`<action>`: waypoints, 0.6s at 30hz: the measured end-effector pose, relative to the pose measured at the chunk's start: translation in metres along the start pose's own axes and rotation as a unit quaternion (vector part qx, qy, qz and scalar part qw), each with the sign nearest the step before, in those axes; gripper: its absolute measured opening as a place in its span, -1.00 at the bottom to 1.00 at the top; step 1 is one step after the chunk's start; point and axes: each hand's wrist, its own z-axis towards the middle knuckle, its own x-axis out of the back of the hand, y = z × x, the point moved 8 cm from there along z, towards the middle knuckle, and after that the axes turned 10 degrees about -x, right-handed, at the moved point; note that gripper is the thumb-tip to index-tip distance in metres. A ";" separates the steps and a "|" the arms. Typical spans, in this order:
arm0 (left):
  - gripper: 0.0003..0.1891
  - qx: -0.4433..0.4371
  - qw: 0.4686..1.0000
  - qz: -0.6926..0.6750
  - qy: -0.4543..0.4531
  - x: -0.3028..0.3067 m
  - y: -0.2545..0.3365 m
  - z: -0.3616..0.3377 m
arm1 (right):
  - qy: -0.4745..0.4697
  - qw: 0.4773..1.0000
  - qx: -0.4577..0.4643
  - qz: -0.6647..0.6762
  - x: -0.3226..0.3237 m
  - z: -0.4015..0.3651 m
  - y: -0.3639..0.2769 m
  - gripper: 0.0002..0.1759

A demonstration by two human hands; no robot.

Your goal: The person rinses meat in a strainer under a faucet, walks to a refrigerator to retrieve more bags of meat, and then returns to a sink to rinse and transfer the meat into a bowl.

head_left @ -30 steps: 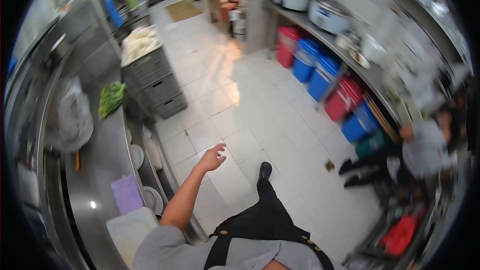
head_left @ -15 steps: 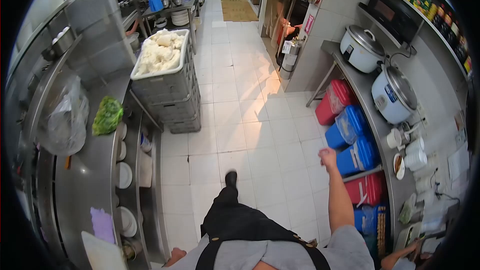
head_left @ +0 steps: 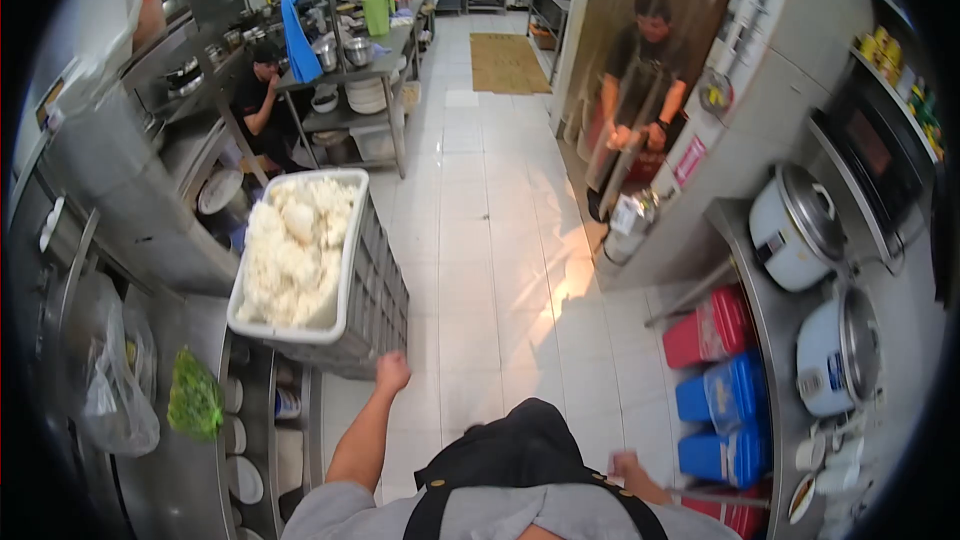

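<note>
Here, left hand point(head_left: 392, 371) fingers curled together, near the grey crates point(head_left: 382, 285) | white tub point(head_left: 290, 333) heaped with pale food, atop them | right hand point(head_left: 626, 466) blurred, fingers unclear, near blue bins point(head_left: 735, 453)

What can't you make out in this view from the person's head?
All in the head view:
- Right hand: motion blur hides how its fingers are bent.
- Left hand: it overlaps the gray crates, so touching or apart is unclear.
- Cookers: closed lids hide their insides.
- Plastic bag: folds and glare obscure any contents.
- Yellow containers: labels are too small to read.
</note>
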 end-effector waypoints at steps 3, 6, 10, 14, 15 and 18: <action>-0.89 -0.108 0.994 -0.009 -0.031 -0.019 0.100 0.207 | -0.054 0.990 -0.054 0.122 0.028 0.036 -0.006 -0.85; -0.89 -0.148 0.988 0.012 -0.038 -0.060 0.140 0.360 | -0.058 0.990 -0.028 0.122 0.088 0.149 -0.020 -0.85; -0.87 -0.125 0.978 0.105 -0.134 -0.124 0.122 0.500 | 0.073 0.983 0.166 0.024 0.227 0.368 -0.034 -0.83; -0.65 0.198 0.946 0.019 -0.255 -0.143 0.054 0.520 | 0.006 0.989 0.083 -0.119 0.613 0.508 -0.070 -0.80; -0.53 0.163 0.936 -0.011 -0.312 -0.173 0.031 0.515 | -0.090 0.992 -0.015 0.090 0.676 0.566 -0.063 -0.79; -0.43 0.183 0.853 0.072 -0.484 -0.210 0.033 0.464 | 0.226 0.862 0.278 0.357 0.907 0.727 -0.103 -0.89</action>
